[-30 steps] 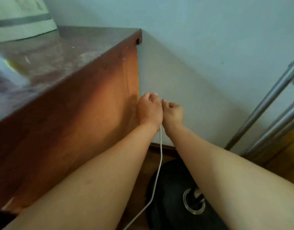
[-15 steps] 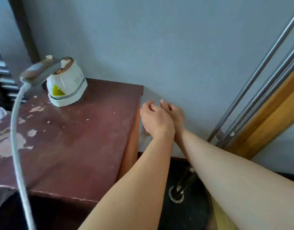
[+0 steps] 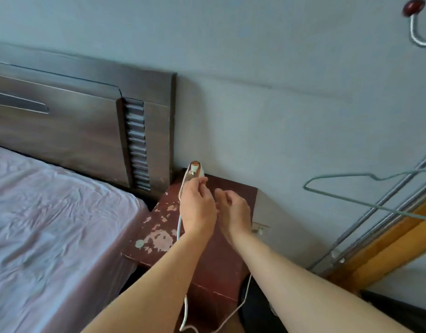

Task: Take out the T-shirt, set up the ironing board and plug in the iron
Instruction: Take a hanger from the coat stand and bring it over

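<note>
Nightstand [image 3: 214,260] top, centre frame: front left patch open, iron [image 3: 195,170] standing at the back edge. Headboard [image 3: 87,121] closes the left, wall [image 3: 255,116] behind. Right of frame — wire hanger [image 3: 366,203] and rack poles [image 3: 337,255] cross the approach. Cord [image 3: 185,308] trails lower centre.

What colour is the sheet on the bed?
The sheet is pale pink and plain, with wrinkles; the head view shows it.

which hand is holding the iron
The left hand, the one nearer the bed: its fingers curl round the handle of the white iron on the bedside table. The right hand hangs beside it, fingers loosely curled, not touching the iron.
</note>
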`<action>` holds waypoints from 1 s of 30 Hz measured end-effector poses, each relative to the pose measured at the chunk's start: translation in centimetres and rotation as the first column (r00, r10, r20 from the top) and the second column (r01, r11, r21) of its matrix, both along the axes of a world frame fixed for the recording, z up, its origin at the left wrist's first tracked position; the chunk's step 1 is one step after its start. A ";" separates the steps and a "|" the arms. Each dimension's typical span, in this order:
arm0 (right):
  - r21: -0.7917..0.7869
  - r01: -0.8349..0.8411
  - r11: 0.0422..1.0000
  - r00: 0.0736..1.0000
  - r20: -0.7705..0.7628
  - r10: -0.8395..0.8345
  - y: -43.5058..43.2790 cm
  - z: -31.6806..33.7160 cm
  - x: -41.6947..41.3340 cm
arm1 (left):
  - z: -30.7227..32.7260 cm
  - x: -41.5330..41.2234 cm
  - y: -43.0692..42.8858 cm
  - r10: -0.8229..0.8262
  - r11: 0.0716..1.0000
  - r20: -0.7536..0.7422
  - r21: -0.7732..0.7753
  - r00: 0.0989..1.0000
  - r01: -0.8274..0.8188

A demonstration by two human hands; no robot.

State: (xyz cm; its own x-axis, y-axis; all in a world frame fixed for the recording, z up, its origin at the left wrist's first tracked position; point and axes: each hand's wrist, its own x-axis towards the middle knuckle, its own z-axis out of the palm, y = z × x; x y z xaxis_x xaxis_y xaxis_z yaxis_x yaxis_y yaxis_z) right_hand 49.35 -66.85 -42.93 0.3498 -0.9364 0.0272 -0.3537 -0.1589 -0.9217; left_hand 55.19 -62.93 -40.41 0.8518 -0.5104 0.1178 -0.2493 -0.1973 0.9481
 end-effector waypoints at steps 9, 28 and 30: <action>-0.135 0.048 0.990 0.999 0.000 -0.049 6.7 18.3 -0.9 | 16.4 1.2 6.2 -0.247 0.969 0.313 0.063 0.917 0.240; -0.230 0.485 0.844 0.772 -0.341 -0.536 1.6 27.9 -29.1 | 23.8 -20.8 -3.9 -0.873 0.487 0.287 0.541 0.394 0.686; -0.171 0.423 0.890 0.788 -0.415 -0.455 0.3 27.6 -29.6 | 23.3 -21.6 -4.8 -0.885 0.462 0.252 0.579 0.391 0.672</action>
State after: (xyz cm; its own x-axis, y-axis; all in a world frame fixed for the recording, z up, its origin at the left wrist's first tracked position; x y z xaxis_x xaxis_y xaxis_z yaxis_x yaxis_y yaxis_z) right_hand 19.80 -66.54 -15.30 -0.1084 -0.9933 0.0394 -0.7578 0.0569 -0.6500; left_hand 33.60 -67.70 -17.08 -0.0840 -0.9964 0.0104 -0.8263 0.0755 0.5582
